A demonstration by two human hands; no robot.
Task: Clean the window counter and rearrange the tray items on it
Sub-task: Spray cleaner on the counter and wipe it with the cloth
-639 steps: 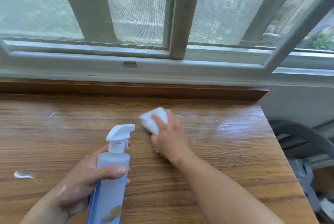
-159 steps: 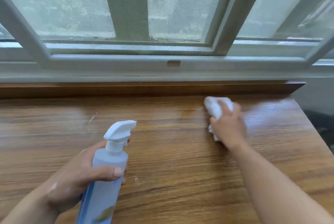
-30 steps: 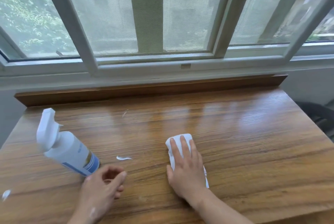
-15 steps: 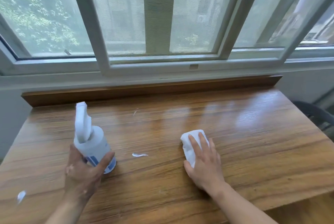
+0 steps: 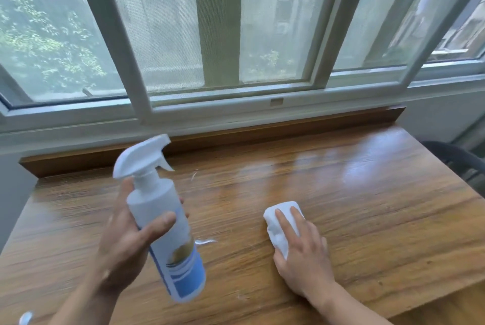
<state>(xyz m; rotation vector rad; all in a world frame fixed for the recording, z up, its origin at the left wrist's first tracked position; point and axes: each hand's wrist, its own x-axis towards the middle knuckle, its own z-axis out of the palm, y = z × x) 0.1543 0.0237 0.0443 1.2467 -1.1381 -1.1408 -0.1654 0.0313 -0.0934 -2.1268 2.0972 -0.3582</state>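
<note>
Lifting the white-and-blue plastic spray bottle (image 5: 162,222) back off the wooden counter (image 5: 367,219), my left hand (image 5: 123,243) is clamped round it, right hand (image 5: 301,254) flat w/ fingers spread on the white folded cloth (image 5: 278,225), so probably more spraying/wiping before tray items

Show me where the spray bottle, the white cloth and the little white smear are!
spray bottle (image 5: 162,222), head view, on its white body.
white cloth (image 5: 277,227), head view, on its bare left part.
white smear (image 5: 206,241), head view, its middle.

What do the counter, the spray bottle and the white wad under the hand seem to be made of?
Counter: wood or wood-look laminate, glossy; grain lines and window glare show.
Spray bottle: probably plastic, matte pale body, white trigger head, blue label.
White wad under the right hand: soft cloth or paper towel, bunched and creased; which one is unclear.
</note>
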